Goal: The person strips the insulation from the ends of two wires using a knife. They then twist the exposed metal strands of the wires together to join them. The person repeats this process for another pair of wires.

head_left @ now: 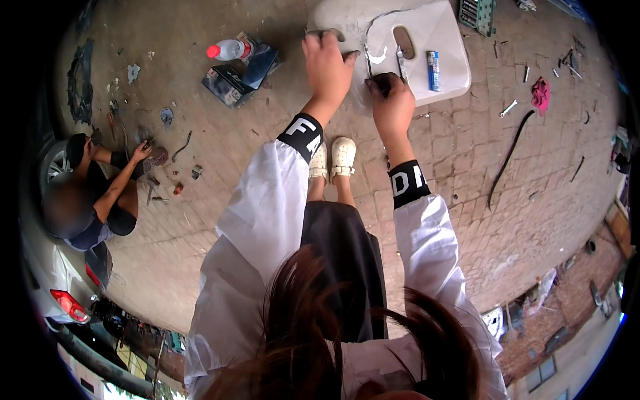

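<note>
Dusty paving [460, 153] of worn, tan brick spreads across the yard, littered with scraps. Taking the person's feet as the clock's centre, I see a pale stool [447, 30] at 1 o'clock: smooth moulded plastic, round-cornered, with an oval slot cut through its top.

A thin, dark wire [368, 47] arcs over the stool's near left part, bending toward 12. The right hand [393, 103] is clenched, fingertips pinched on the wire's near end, which they partly cover. The left hand [330, 70] is loosely spread at the stool's left edge, thumb apart from the curved fingers, clear of the wire; whether it touches the plastic I can't tell. Dark grime marks the fingers. Just past the right hand lies a slim metal tool [401, 63], and right of that a glossy blue tube [434, 71].

Between 10 and 11, a clear bottle [231, 50] with a red cap overlaps two dark boxes [227, 87]; I can't tell if it stands. A ridged green case [477, 15] sits between 1 and 2. Toward 2:30 are a crumpled pink rag [541, 95] and a steel spanner [509, 108]; a limp black hose [510, 160] bends at 3. Near 9, a co-worker [110, 200] sits low beside a car wheel [57, 162]. Long hair [303, 320] hangs across the person's lap, hiding part of it.
</note>
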A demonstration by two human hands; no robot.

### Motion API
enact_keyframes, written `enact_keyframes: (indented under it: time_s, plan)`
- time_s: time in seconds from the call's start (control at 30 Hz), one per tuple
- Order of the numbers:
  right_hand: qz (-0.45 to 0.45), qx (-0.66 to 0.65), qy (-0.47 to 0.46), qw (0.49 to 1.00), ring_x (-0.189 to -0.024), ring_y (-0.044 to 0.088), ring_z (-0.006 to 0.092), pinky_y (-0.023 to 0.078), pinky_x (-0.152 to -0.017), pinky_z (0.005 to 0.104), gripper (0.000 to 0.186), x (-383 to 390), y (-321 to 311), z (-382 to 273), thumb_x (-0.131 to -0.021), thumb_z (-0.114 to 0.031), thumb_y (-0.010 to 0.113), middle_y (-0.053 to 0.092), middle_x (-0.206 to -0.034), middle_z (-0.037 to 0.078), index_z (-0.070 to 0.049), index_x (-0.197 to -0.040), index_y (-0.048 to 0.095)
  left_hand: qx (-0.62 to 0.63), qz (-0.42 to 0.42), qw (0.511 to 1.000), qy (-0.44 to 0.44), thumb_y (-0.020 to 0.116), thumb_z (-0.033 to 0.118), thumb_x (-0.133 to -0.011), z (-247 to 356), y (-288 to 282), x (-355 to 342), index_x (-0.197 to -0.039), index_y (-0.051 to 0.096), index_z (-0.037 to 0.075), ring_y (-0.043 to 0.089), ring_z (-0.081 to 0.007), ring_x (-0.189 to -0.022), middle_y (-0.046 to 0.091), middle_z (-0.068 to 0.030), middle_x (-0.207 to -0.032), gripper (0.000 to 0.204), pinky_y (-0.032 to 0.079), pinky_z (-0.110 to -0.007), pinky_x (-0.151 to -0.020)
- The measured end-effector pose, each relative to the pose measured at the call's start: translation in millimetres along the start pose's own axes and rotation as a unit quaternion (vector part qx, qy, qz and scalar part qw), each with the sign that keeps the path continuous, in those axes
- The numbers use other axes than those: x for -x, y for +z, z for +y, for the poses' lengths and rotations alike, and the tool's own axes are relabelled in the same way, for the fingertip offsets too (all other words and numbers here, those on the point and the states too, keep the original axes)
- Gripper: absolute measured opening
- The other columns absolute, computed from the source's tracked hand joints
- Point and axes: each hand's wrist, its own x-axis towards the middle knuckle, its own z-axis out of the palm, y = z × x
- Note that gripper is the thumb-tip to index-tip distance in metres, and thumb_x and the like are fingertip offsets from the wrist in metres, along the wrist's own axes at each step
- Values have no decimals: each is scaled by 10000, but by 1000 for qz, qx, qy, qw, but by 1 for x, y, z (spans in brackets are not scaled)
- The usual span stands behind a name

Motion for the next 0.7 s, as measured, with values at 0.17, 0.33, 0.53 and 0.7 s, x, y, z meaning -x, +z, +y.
enact_keyframes:
  time_s: [0.17, 0.33, 0.53, 0.7]
  plan:
    - [-7, -14, -22, 1000, -762, 610, 354, 481, -679, 430, 220, -1, -1, 3, -762, -211, 717, 629, -811, 157, -21, -846, 643, -10, -47, 971, 235, 694, 155, -765, -15, 3, 9, -1087, 616, 105, 494, -277, -1155, 570, -40, -1214, 335, 402, -403, -942]
    - [-57, -49, -22, 997, -686, 624, 309, 494, -637, 380, 199, -3, -17, -1, -764, -168, 706, 644, -794, 147, -11, -873, 650, 14, -87, 971, 223, 700, 201, -761, -25, 4, 19, -1169, 612, 141, 454, -236, -1245, 553, -2, -1272, 422, 386, -391, -983]
    - [-76, -47, -11, 996, -634, 622, 275, 492, -612, 352, 182, -8, -33, 5, -757, -135, 707, 653, -783, 138, -13, -882, 655, 10, -108, 955, 276, 701, 231, -761, -14, -5, 12, -1210, 600, 152, 447, -233, -1255, 554, 18, -1274, 467, 377, -399, -998]
    - [22, -3, -9, 1000, -740, 602, 318, 482, -677, 391, 192, -9, -28, 14, -764, -150, 697, 632, -829, 149, -10, -871, 622, -22, -151, 938, 312, 703, 317, -731, -22, 2, 0, -1175, 618, 150, 398, -194, -1296, 545, 36, -1281, 482, 322, -391, -1080]
